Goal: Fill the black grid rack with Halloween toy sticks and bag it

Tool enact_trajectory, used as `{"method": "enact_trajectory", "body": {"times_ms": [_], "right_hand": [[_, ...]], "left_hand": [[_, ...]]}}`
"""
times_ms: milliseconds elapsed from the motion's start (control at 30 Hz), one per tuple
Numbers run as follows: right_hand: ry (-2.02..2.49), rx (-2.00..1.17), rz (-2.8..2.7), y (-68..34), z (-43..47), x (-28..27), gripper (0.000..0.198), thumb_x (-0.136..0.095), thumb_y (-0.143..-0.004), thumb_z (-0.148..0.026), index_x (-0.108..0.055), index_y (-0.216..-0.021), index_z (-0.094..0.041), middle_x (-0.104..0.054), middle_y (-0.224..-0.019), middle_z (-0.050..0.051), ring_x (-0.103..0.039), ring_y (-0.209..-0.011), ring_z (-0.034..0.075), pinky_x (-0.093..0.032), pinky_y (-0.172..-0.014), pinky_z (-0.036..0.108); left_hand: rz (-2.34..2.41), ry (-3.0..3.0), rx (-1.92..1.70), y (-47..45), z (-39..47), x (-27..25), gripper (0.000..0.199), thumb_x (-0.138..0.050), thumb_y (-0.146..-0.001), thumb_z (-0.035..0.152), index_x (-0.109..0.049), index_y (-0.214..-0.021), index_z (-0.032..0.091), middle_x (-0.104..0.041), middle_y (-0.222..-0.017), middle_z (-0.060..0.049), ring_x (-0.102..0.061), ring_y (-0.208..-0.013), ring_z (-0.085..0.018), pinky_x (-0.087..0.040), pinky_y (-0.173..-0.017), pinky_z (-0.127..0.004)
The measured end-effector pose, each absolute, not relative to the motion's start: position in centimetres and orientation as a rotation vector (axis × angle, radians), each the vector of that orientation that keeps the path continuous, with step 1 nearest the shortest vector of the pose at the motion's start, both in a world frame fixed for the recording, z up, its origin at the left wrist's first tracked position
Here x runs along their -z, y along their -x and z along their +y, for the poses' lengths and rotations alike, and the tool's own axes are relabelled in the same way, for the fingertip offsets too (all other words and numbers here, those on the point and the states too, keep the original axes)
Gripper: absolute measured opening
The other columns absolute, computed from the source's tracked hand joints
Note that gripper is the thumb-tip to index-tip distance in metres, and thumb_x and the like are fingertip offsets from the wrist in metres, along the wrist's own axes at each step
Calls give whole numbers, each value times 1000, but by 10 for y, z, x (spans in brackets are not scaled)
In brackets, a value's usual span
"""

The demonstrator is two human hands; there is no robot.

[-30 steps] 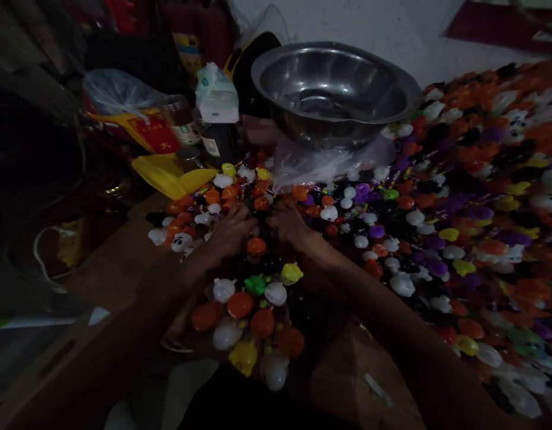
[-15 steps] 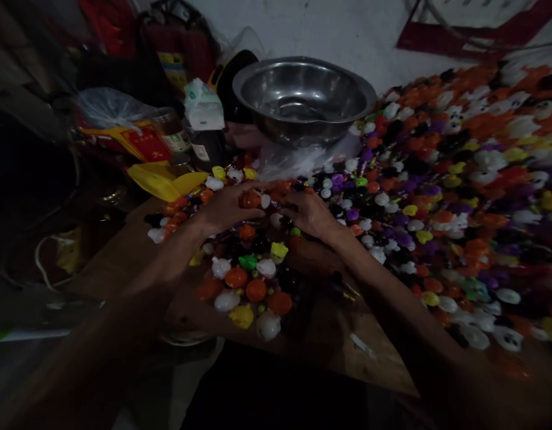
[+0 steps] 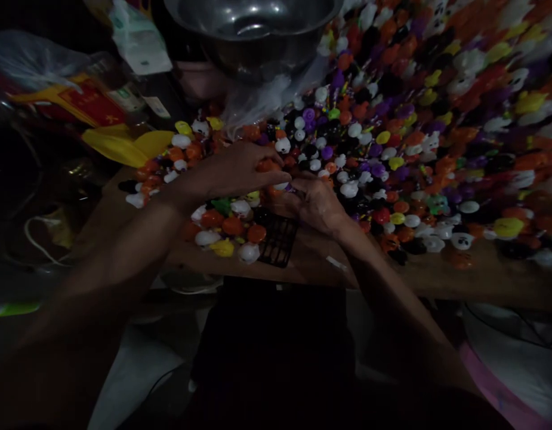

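My left hand [image 3: 240, 168] is closed round small orange plastic figures [image 3: 269, 166], its thumb stretched toward the right hand. My right hand [image 3: 319, 202] meets it with the fingers curled and pinched; what they hold is too dark and hidden to make out. Below the hands lies a black grid rack [image 3: 280, 242] on the wooden table [image 3: 311, 263]. Left of the rack sits a cluster of pumpkin, ghost and other figures [image 3: 233, 226] in orange, white, yellow and green, partly covered by my left forearm.
A large heap of similar coloured figures [image 3: 392, 137] spreads across the right side. A steel basin [image 3: 258, 45] stands at the back above a clear plastic bag [image 3: 262, 98]. A yellow object [image 3: 123, 145], a dark jar [image 3: 157, 104] and a tissue pack [image 3: 139, 42] are at the left.
The view has tipped downward, so the basin and table sit higher. My hands have come closer together, to the right of the cluster, and the black rack is now plainly visible.
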State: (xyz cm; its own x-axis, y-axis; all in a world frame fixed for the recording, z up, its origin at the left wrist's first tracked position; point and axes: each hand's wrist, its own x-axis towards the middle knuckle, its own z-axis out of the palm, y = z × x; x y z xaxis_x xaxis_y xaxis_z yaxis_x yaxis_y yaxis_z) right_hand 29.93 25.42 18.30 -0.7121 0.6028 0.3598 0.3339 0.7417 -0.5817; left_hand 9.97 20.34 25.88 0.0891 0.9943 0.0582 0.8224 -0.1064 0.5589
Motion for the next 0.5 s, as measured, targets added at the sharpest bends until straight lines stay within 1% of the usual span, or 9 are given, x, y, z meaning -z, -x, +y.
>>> {"method": "enact_trajectory", "body": {"times_ms": [67, 100, 167, 200, 233, 267, 333, 400, 500], "right_hand": [[710, -780, -2328, -305, 249, -177, 19, -61, -96, -27, -71, -84, -16, -66, -90, 5, -57, -80, 17, -42, -73, 28], [724, -826, -2285, -308, 246, -173, 16, -62, -96, -25, -72, -86, -16, -67, -90, 4, -59, -81, 17, -43, -74, 28], [786, -905, -2203, -314, 237, -162, 10, -65, -93, -21, -74, -95, -17, -71, -92, 4, -63, -84, 18, -46, -78, 29], [827, -950, -2171, -316, 232, -155, 12, -67, -92, -19, -75, -99, -17, -74, -95, 4, -65, -86, 19, -47, -80, 29], [863, -1010, -2145, -318, 226, -147, 15, -68, -91, -17, -76, -103, -17, -75, -98, 4, -66, -88, 20, -48, -81, 30], [892, -1079, -2120, -320, 219, -140, 19, -67, -90, -15, -76, -107, -17, -77, -101, 5, -68, -90, 20, -49, -83, 30], [928, -1215, -2056, -320, 208, -128, 25, -64, -92, -13, -75, -113, -17, -78, -103, 5, -69, -91, 20, -50, -84, 30], [923, -1276, -2011, -318, 201, -122, 28, -61, -95, -12, -73, -119, -16, -77, -108, 7, -70, -96, 20, -50, -86, 29], [944, -1199, -2108, -314, 204, -120, 26, -58, -97, -12, -72, -119, -15, -76, -113, 10, -69, -100, 20, -48, -88, 29]], "left_hand": [[1829, -2042, -574, -107, 198, -261, 49, -57, -95, 57, -69, -129, 24, -75, -112, -5, -70, -101, -26, -52, -91, -37], [1877, -2043, -597, -110, 194, -262, 52, -50, -99, 57, -64, -137, 24, -74, -113, -6, -70, -103, -26, -52, -92, -38], [2007, -2028, -672, -113, 180, -264, 53, -45, -103, 56, -60, -142, 23, -76, -102, -5, -71, -96, -25, -53, -91, -40], [2063, -2043, -698, -113, 173, -262, 51, -46, -102, 55, -61, -139, 23, -76, -96, -4, -71, -92, -24, -54, -91, -41], [2093, -2079, -705, -114, 165, -259, 47, -49, -101, 52, -64, -135, 23, -77, -96, -4, -71, -91, -24, -55, -92, -41], [2087, -2128, -694, -114, 158, -254, 43, -52, -100, 48, -66, -130, 22, -77, -101, -5, -72, -96, -24, -55, -95, -42], [1959, -2238, -589, -115, 147, -239, 40, -56, -97, 45, -67, -126, 19, -75, -121, -9, -68, -116, -28, -52, -105, -46], [1833, -2318, -457, -116, 139, -222, 42, -58, -95, 44, -67, -127, 18, -69, -135, -13, -57, -135, -34, -45, -115, -55], [1872, -2391, -393, -116, 132, -203, 30, -55, -97, 38, -71, -118, 24, -70, -135, -9, -46, -146, -37, -32, -122, -65]]}}
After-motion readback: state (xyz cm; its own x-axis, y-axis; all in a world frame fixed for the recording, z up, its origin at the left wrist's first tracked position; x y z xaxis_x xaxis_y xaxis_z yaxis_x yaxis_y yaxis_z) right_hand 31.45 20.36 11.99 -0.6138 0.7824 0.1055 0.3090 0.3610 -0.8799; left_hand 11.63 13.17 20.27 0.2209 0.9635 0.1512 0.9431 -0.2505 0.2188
